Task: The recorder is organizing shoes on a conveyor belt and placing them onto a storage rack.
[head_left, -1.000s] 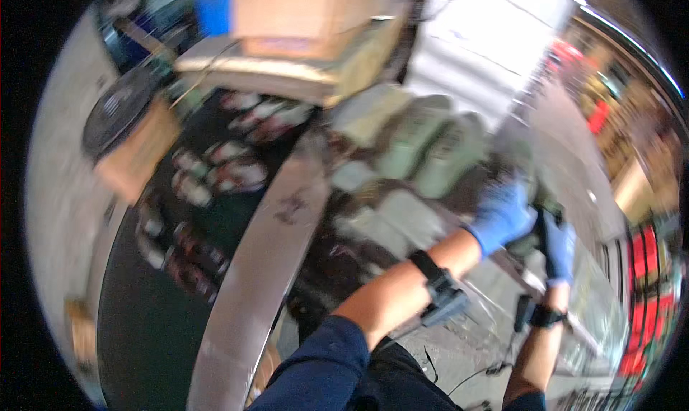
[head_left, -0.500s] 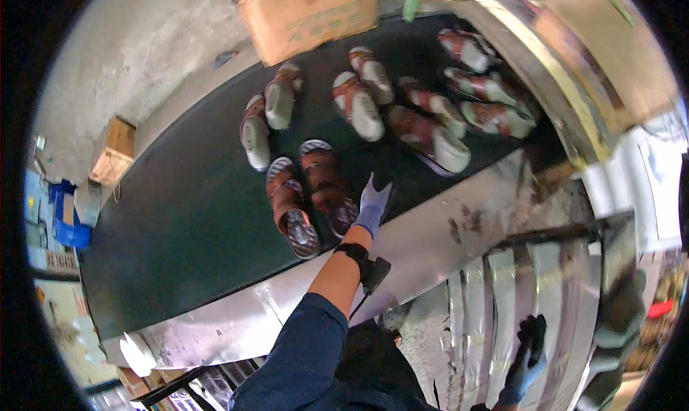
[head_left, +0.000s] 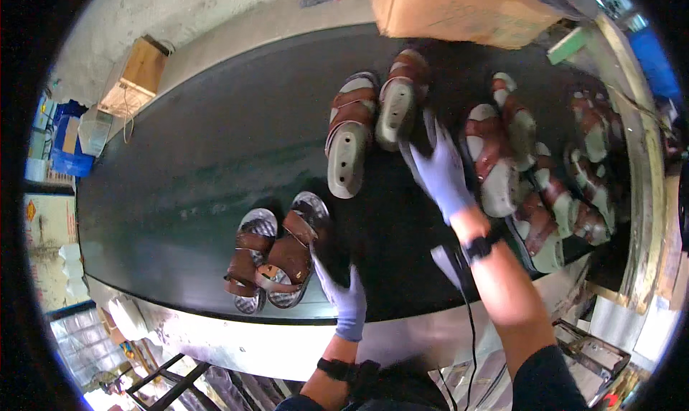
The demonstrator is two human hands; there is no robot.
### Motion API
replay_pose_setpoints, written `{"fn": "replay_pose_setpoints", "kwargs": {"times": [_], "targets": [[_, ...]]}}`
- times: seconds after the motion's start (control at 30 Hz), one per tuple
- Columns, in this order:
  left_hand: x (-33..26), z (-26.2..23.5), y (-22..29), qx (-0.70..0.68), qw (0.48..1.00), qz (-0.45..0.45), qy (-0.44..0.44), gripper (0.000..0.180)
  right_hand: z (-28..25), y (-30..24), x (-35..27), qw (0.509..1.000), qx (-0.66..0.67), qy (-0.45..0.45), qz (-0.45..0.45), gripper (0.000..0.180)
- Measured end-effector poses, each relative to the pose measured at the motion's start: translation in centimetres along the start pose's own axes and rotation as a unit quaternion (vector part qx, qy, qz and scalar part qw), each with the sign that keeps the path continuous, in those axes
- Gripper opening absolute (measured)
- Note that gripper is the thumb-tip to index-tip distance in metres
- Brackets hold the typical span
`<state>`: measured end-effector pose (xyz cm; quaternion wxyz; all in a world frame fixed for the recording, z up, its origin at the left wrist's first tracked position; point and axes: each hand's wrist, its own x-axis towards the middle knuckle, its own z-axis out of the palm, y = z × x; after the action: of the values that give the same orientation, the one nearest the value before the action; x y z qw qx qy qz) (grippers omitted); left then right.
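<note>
a pair of brown sandals (head_left: 276, 264) is seen lying sole-down at the near left of the dark belt (head_left: 186, 160), just touched by the open left hand (head_left: 343, 300). the right hand (head_left: 439, 168), released, is laid by lasted sandals (head_left: 373, 124). many lasted sandals (head_left: 531, 174) at the right are judged left to handle.

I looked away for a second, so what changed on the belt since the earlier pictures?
The right hand came over from the rack to the lasted sandals. The left hand drew back from the brown sandal pair; its fingers sit beside them. Sandals remain on the belt.
</note>
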<state>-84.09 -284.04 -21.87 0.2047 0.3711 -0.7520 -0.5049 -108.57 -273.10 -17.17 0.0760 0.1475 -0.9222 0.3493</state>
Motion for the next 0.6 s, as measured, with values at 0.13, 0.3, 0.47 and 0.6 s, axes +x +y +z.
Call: {"fn": "replay_pose_setpoints", "kwargs": {"times": [0.13, 0.3, 0.47, 0.6], "targets": [[9.2, 3.7, 6.0, 0.155, 0.963, 0.205, -0.078, 0.077, 6.9, 1.4, 9.6, 0.984, -0.111, 0.016, 0.138, 0.09], [21.0, 9.4, 8.8, 0.304, 0.924, 0.098, -0.212, 0.084, 8.3, 3.4, 12.2, 0.997, -0.022, -0.033, 0.071, 0.077], [20.0, 9.1, 7.9, 0.317, 0.915, 0.084, -0.236, 0.088, 5.7, 2.1, 7.8, 0.997, -0.009, -0.062, 0.046, 0.066], [10.1, 3.6, 4.7, 0.286, 0.932, 0.079, -0.207, 0.092, 2.9, 1.1, -5.6, 0.995, -0.002, -0.102, 0.004, 0.073]]}}
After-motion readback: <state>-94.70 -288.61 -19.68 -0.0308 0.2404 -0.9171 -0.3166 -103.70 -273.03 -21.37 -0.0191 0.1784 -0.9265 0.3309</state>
